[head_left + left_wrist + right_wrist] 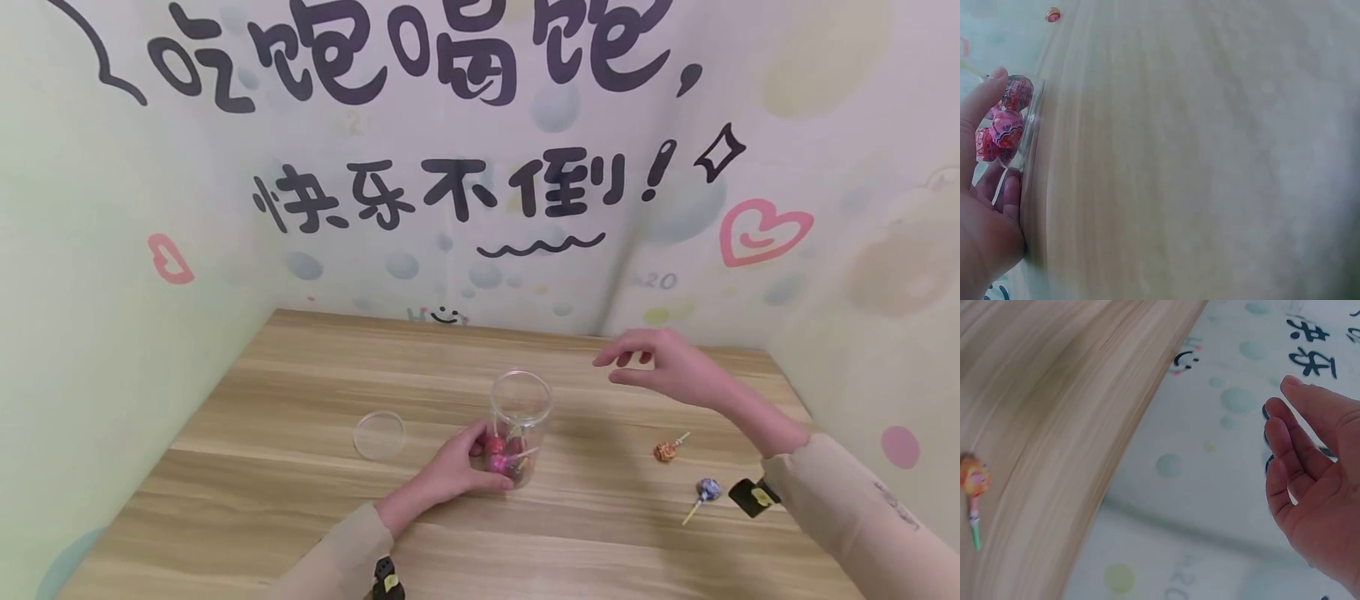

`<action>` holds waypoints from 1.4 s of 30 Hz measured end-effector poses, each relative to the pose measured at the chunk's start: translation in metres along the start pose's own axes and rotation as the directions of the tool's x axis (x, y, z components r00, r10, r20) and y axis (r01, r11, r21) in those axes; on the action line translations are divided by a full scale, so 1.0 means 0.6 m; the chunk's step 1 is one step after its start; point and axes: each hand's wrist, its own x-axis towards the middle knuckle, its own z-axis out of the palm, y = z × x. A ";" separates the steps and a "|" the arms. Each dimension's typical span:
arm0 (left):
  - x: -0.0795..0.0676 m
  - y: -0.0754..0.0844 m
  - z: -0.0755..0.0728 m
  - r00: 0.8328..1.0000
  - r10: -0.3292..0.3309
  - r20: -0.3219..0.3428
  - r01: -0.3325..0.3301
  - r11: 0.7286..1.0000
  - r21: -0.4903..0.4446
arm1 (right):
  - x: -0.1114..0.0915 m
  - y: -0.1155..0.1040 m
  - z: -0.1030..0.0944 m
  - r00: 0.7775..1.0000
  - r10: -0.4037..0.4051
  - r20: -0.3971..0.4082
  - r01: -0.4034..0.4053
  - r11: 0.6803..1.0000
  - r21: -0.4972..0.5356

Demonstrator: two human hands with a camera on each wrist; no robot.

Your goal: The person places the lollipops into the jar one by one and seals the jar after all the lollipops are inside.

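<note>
A clear plastic jar (522, 408) stands upright and uncovered near the middle of the table, with several wrapped lollipops (498, 461) inside. My left hand (453, 467) grips its lower left side, thumb in front and fingers behind. In the left wrist view that hand (988, 219) curls around the jar with its pink and red lollipops (1007, 128). My right hand (667, 367) hovers right of the jar, above the table, its fingers loosely bent and holding nothing. An orange lollipop (665, 451) and a blue lollipop (708, 489) lie on the table below it.
A round clear lid (379, 435) lies flat to the left of the jar. The wood-grain table (300, 500) meets a printed wall (450, 275) at the back, and side walls stand left and right.
</note>
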 end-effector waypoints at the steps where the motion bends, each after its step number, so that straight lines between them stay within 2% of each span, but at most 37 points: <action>1: 0.001 0.000 0.000 1.000 0.002 -0.001 -0.002 1.000 0.005 | -0.005 0.009 0.000 1.000 0.003 -0.006 -0.003 1.000 -0.010; 5: 0.001 0.002 -0.001 1.000 0.001 -0.001 -0.001 1.000 0.009 | -0.027 0.043 0.005 0.999 0.032 -0.014 -0.033 0.999 -0.024; 15: -0.001 0.003 -0.002 1.000 0.009 0.003 -0.009 1.000 -0.009 | -0.086 0.132 0.025 0.995 0.100 -0.022 -0.099 0.995 0.026; 24: -0.003 0.005 -0.001 0.999 0.038 -0.003 -0.038 0.999 -0.035 | -0.136 0.202 0.050 0.991 0.135 -0.019 -0.136 0.989 -0.064; 30: 0.000 0.002 -0.002 0.999 0.039 0.009 -0.039 0.999 -0.018 | -0.159 0.219 0.073 0.992 0.124 -0.006 -0.124 0.992 -0.014; 37: 0.001 -0.001 -0.002 0.999 0.046 0.018 -0.046 0.999 -0.019 | -0.171 0.228 0.096 0.984 0.160 0.071 -0.162 0.987 0.016; 42: 0.000 -0.002 -0.003 0.999 0.038 0.026 -0.037 0.999 -0.031 | -0.177 0.237 0.109 0.990 0.136 0.044 -0.137 0.990 0.018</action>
